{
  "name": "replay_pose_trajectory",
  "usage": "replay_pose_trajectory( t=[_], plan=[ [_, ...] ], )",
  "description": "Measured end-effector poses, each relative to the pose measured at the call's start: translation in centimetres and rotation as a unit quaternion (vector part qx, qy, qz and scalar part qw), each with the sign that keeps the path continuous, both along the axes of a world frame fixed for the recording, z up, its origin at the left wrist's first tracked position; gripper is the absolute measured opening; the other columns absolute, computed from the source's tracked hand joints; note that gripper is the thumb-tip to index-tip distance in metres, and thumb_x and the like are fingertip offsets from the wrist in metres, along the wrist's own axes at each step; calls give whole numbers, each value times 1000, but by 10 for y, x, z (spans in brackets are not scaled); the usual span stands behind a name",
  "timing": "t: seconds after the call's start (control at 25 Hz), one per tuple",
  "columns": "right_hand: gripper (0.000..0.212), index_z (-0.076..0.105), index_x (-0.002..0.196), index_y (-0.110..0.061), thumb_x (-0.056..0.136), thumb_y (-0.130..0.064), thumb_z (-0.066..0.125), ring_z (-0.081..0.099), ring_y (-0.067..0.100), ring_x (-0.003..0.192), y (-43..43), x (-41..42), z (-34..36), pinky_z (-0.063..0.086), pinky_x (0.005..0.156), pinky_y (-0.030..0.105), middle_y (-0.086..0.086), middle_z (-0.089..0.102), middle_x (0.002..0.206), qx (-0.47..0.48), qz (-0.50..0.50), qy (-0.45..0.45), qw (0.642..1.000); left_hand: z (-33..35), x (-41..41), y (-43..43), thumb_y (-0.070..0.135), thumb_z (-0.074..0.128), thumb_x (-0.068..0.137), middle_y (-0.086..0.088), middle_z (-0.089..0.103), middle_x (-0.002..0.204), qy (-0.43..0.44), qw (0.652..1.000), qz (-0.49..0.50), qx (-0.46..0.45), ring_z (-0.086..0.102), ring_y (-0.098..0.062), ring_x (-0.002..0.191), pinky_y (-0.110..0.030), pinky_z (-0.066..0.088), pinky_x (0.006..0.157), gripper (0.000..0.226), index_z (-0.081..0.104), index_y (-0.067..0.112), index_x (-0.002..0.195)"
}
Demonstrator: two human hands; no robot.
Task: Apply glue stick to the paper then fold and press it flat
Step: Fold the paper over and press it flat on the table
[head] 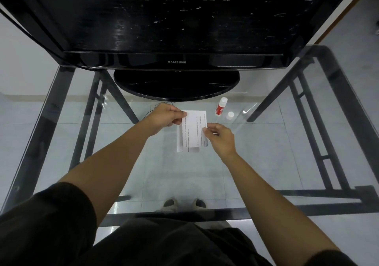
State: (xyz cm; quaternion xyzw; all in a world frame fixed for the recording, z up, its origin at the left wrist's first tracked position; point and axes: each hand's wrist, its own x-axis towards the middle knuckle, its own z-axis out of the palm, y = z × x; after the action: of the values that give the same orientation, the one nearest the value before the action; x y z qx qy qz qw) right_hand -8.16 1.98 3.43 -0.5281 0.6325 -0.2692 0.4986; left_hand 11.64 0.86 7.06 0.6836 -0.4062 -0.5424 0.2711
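Both hands are out over the glass worktop [266,153], mid-table. The right hand [221,137] pinches the paper's right edge and the left hand [164,118] pinches its upper left corner. The paper [193,126] sits between them; can't tell if it's resting on the glass or lifted. It's small, white, with printed lines, and one layer is already doubled over another, the edges offset. Just beyond it are the glue stick [221,107] and a loose white cap [230,115]. Gluing is likely done, the fold is in progress, and aligning and pressing flat are left. The black monitor [176,19] stands behind.
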Motion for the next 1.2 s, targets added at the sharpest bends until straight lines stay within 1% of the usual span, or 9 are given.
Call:
replay_pose_trajectory(
  t=[0.08, 0.2, 0.32, 0.4, 0.52, 0.72, 0.92, 1.08, 1.2],
  plan=[
    [17, 66, 101, -15, 85, -21, 64, 65, 16, 91, 0, 2, -2, 54, 79, 28, 3, 70, 101, 16, -19, -32, 999, -3, 0, 3, 23, 61, 87, -4, 72, 94, 34, 999, 25, -1, 65, -12, 79, -20, 45, 66, 13, 68, 11, 88],
    [19, 66, 102, -13, 84, -18, 66, 67, 18, 90, 2, 4, -5, 54, 74, 25, 4, 70, 97, 39, -42, -76, 995, -16, -1, 18, 19, 61, 87, -4, 71, 97, 78, 995, 54, 1, 67, -15, 89, -26, 50, 82, 8, 66, 14, 91],
    [21, 65, 104, -11, 84, -17, 66, 67, 18, 87, 5, 6, -10, 55, 72, 23, 6, 70, 100, 46, -36, -66, 996, -33, -7, 40, 8, 63, 84, -9, 70, 98, 95, 991, 91, -5, 67, -20, 92, -33, 53, 86, 13, 62, 14, 96],
    [24, 63, 105, -10, 82, -16, 68, 65, 16, 84, 9, 7, -15, 53, 67, 19, 8, 69, 101, 39, -29, -48, 998, -42, -13, 52, 4, 63, 83, -12, 70, 95, 78, 989, 124, -12, 67, -22, 90, -35, 54, 84, 21, 61, 12, 103],
    [28, 63, 108, -9, 81, -18, 69, 62, 14, 81, 19, 9, -24, 53, 67, 18, 9, 67, 105, 22, -16, -12, 1000, -52, -20, 65, 8, 64, 82, -8, 71, 90, -29, 989, 135, -49, 67, -20, 81, -29, 54, 79, 31, 58, 11, 113],
    [29, 63, 112, -10, 84, -19, 66, 61, 11, 78, 24, 11, -36, 47, 59, 7, 10, 68, 111, 3, 3, 38, 999, -64, -25, 71, 8, 63, 84, -12, 72, 93, -144, 980, 79, -111, 62, -12, 77, 1, 42, 65, 30, 59, 8, 114],
    [28, 62, 113, -12, 86, -19, 63, 59, 10, 81, 16, 13, -43, 45, 61, 7, 9, 67, 113, -16, 18, 70, 997, -70, -24, 62, 9, 63, 84, -7, 68, 92, -158, 976, 86, -123, 58, -9, 73, 4, 39, 61, 32, 59, 8, 116],
    [27, 62, 113, -12, 86, -18, 64, 58, 8, 78, 8, 17, -46, 44, 56, 4, 8, 68, 111, -30, 30, 87, 995, -75, -23, 58, 7, 62, 85, 0, 64, 85, -157, 976, 92, -120, 58, -8, 71, 3, 41, 61, 31, 58, 7, 116],
    [28, 61, 113, -13, 86, -18, 64, 57, 8, 77, 7, 17, -49, 44, 55, 4, 8, 68, 112, -25, 37, 99, 994, -79, -24, 56, 7, 60, 86, -3, 65, 86, -161, 977, 85, -112, 58, -10, 72, 2, 42, 61, 31, 57, 7, 117]
  ],
)
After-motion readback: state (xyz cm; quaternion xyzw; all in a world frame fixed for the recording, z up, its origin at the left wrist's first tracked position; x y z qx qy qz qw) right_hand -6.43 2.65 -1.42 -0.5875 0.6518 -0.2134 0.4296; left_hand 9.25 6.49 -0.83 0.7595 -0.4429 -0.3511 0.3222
